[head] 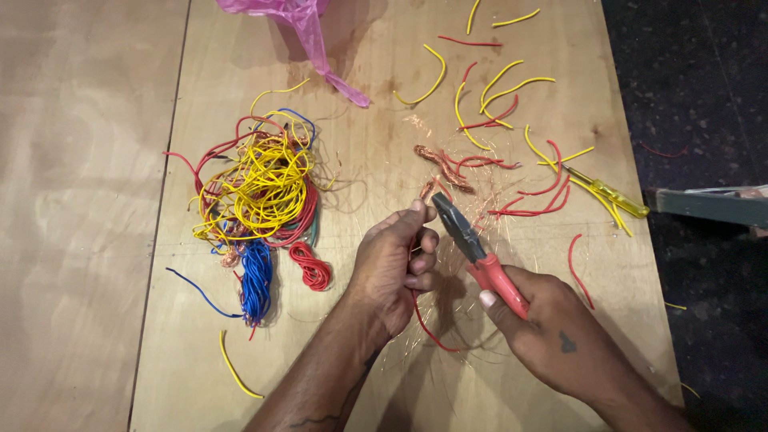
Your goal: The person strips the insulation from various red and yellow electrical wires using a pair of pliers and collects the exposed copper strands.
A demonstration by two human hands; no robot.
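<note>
Right hand [552,328], red-handled pliers [480,260], thin red wire [424,320]

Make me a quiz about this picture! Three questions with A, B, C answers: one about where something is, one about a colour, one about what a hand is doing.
1. Where does the yellow-handled screwdriver lie?
A. Right side of the wooden board, near its edge
B. Under the pink plastic bag
C. Inside the tangled wire pile

2. What colour are the handles of the pliers?
A. Blue
B. Red
C. Green

3. What is the left hand doing?
A. Lying flat on the board
B. Holding the bag
C. Pinching a red wire

Answers:
1. A, it rests among cut yellow and red wire pieces by the right edge.
2. B, red grips show in the right hand.
3. C, the fingers close on the wire, which trails down below the hand.
</note>
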